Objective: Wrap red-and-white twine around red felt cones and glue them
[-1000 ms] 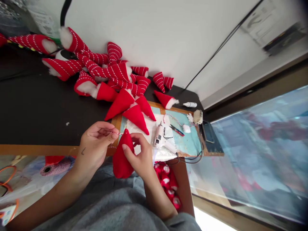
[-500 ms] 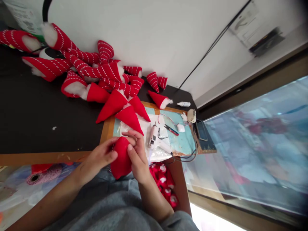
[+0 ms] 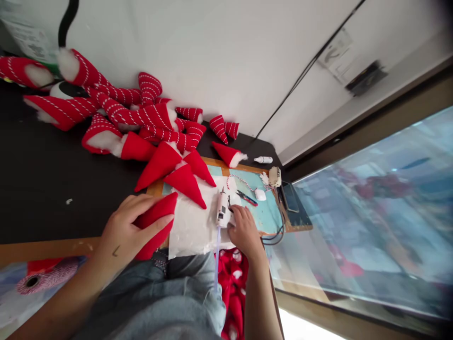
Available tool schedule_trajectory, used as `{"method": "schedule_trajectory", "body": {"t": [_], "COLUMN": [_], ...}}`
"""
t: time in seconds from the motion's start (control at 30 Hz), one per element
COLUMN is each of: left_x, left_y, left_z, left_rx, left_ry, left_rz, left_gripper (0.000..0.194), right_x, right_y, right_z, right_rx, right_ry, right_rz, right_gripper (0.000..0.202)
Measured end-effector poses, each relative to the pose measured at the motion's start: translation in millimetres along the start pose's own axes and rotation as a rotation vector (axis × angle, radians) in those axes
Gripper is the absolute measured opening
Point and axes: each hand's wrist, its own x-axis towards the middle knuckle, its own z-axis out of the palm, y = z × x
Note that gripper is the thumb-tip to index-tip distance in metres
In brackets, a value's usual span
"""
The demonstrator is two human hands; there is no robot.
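Observation:
My left hand (image 3: 132,226) grips a plain red fabric cone (image 3: 157,226) between thumb and fingers, at the front edge of the table. My right hand (image 3: 245,231) is closed round the handle of a white hot glue gun (image 3: 222,210), which lies on a white plastic sheet (image 3: 187,224). A clear glue stick (image 3: 217,259) sticks out of the gun's back end toward my lap. Just beyond my left hand lie several stuffed red cones, one of them (image 3: 187,184) pointing at the sheet. Red-handled snips (image 3: 247,198) rest right of the gun.
Stuffed red cones with white dashed stripes (image 3: 152,115) are heaped along the wall. A small white bottle (image 3: 264,160), a phone (image 3: 290,196) and a red-white cord (image 3: 244,179) lie at the right. Below the table are red pieces (image 3: 231,283) and a twine spool (image 3: 46,278).
My right hand has let go of the red cone and moved right to take hold of the glue gun's handle. My left hand has shifted left, keeping the cone.

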Motion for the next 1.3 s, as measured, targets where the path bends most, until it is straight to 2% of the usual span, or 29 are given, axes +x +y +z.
{"method": "schedule_trajectory", "body": {"t": [0.07,0.17,0.33,0.43,0.5,0.67,0.83,1.0,1.3], "left_x": [3,3,3,4,3,-1,-3,-3,-3], "left_y": [1,2,2,5,7,5,3,3,0], "left_z": [-1.5,-3.9,-4.0,-3.8,-4.3,-5.6,-6.1,-6.7,-6.9], "left_rx": [0.200,0.419,0.477,0.427,0.387,0.317,0.300,0.271,0.268], "left_ry": [0.120,0.211,0.214,0.189,0.171,0.111,0.093,0.096,0.066], "left_rz": [0.201,0.333,0.337,0.316,0.306,0.287,0.221,0.214,0.224], "left_gripper": [0.026,0.027,0.031,0.032,0.033,0.034,0.031,0.026,0.022], "right_x": [6,7,-3,0,7,22,22,22,20], "right_y": [-2,-18,-73,-105,-118,-121,-120,-119,-122], "right_z": [-1,-4,-8,-19,-26,-32,-27,-27,-22], "right_rx": [0.024,0.070,0.350,0.501,0.536,0.475,0.461,0.437,0.411], "right_ry": [0.055,0.166,0.410,0.391,0.366,0.329,0.280,0.276,0.277], "right_rz": [-0.026,-0.075,-0.198,-0.288,-0.316,-0.302,-0.304,-0.276,-0.288], "right_gripper": [0.053,0.042,0.018,0.022,0.022,0.016,0.013,0.010,0.021]}}
